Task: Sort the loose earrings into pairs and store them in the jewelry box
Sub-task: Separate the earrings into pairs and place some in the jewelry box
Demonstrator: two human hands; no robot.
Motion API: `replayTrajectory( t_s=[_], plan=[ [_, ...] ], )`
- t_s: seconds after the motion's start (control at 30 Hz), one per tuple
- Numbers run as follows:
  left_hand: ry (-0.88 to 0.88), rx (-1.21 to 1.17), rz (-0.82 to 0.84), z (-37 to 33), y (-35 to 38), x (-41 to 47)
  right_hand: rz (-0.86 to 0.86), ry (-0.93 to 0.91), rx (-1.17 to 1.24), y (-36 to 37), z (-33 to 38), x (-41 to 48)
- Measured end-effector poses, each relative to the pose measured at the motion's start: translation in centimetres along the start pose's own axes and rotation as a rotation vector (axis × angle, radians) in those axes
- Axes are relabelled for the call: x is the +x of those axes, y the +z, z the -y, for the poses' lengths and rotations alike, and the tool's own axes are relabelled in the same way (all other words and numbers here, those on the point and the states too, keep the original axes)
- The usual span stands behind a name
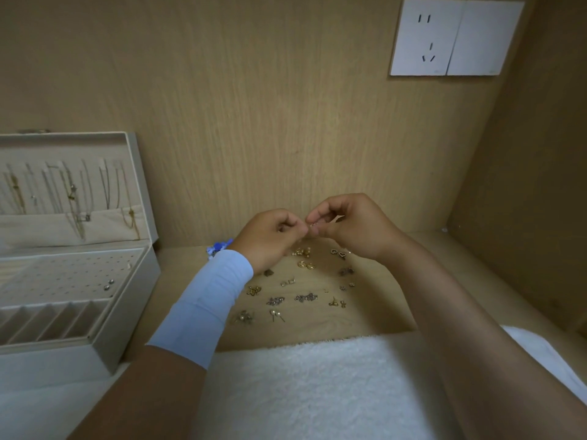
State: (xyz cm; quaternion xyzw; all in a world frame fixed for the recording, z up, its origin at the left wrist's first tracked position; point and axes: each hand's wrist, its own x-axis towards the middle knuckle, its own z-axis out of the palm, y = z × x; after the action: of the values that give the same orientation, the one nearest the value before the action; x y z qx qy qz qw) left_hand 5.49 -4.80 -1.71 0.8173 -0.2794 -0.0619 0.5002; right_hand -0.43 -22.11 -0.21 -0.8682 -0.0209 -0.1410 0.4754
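Observation:
Several loose earrings [295, 296] lie scattered on the wooden shelf, gold and silver ones mixed. Above them my left hand [270, 238] and my right hand [347, 225] meet fingertip to fingertip, both pinching one tiny earring [313, 224] between them. The open beige jewelry box [133, 300] stands at the left. Its perforated earring panel [63, 274] carries a pair of small studs [109, 284]. Necklaces hang inside the raised lid [63, 192].
A white fluffy towel [301, 385] covers the near edge of the shelf. A small blue object [217, 247] lies behind my left wrist. Wooden walls close the back and right side, with a white socket plate [454, 38] high on the back wall.

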Motion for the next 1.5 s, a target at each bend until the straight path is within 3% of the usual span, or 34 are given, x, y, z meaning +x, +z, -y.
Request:
replayTrajectory(
  t_s=[0.3,0.53,0.73,1.0,1.23,1.37,1.5],
  plan=[
    [0.050,-0.014,-0.022,-0.3,-0.7,-0.5,-0.098,-0.132,-0.355,0.7,1.6,-0.3],
    [0.071,-0.069,-0.065,-0.6,-4.3,-3.1,-0.076,-0.178,0.026,2.9,3.7,-0.8],
    [0.066,-0.092,-0.056,0.3,-9.2,-6.3,-0.022,-0.214,0.111,6.6,6.9,-0.6],
    [0.025,-0.124,-0.215,2.7,-17.0,-10.6,0.078,-0.408,0.090,13.8,12.3,1.5],
    [-0.060,-0.209,-0.346,6.6,-21.5,-12.6,0.052,-0.396,0.121,20.8,14.2,3.6],
    [-0.099,-0.240,-0.462,8.5,-23.0,-12.8,0.041,-0.362,-0.028,22.5,13.6,4.9],
    [-0.117,-0.217,-0.475,9.6,-23.3,-13.2,0.174,-0.378,-0.179,23.4,12.9,4.9]
  ],
)
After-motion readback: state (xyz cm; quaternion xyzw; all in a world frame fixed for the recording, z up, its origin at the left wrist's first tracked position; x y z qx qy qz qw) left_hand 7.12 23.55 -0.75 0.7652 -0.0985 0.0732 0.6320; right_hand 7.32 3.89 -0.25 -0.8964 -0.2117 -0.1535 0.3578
